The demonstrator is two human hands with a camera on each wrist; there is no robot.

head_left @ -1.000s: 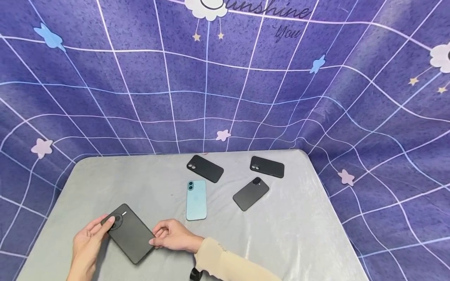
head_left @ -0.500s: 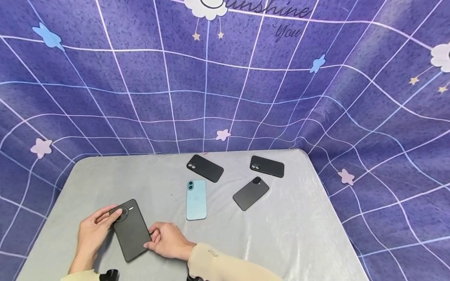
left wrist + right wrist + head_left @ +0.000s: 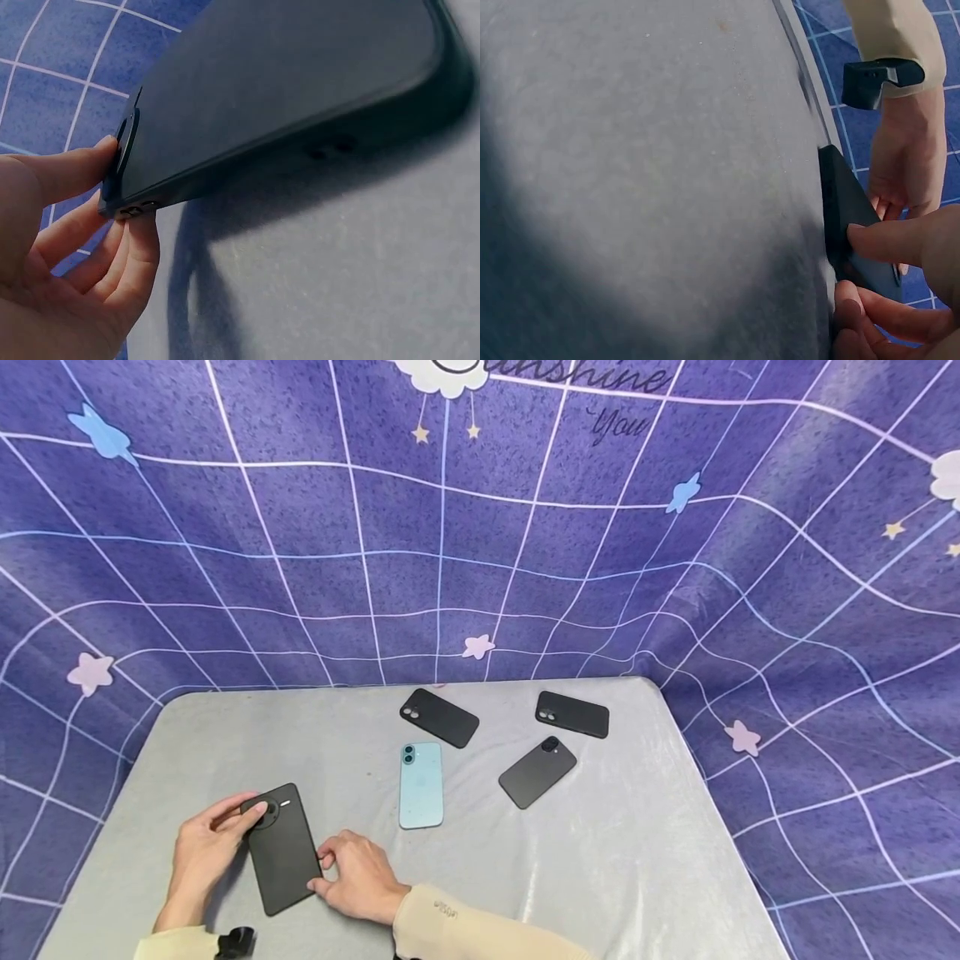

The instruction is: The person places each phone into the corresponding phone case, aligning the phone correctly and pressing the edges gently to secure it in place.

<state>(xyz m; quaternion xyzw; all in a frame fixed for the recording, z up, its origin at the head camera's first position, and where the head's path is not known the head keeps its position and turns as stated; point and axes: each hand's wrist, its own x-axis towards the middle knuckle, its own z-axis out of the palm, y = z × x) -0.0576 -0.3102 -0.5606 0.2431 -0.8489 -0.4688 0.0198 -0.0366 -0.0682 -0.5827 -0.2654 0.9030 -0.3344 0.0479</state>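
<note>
A black phone (image 3: pixel 285 856) with a round camera ring lies back side up at the table's front left. My left hand (image 3: pixel 204 852) pinches its upper left corner, thumb over the camera ring. In the left wrist view the phone's near edge is raised and casts a shadow on the cloth; that hand (image 3: pixel 90 262) has its fingers under the corner. At the lower right edge my right hand (image 3: pixel 363 877) pinches the phone. The right wrist view shows this hand (image 3: pixel 907 300) with its thumb on the phone's back. The phone's screen side is hidden.
A turquoise phone (image 3: pixel 421 793) lies at mid-table, and a dark grey phone (image 3: pixel 537 777) to its right. Behind them are two black phone cases, one at the left (image 3: pixel 442 720) and one at the right (image 3: pixel 577 717). A patterned purple curtain (image 3: pixel 375 585) hangs behind the grey table (image 3: pixel 615 843).
The phone has turned clockwise and stands straighter towards me. Its camera end has shifted right along with my left hand. My right hand keeps its grip on the lower edge.
</note>
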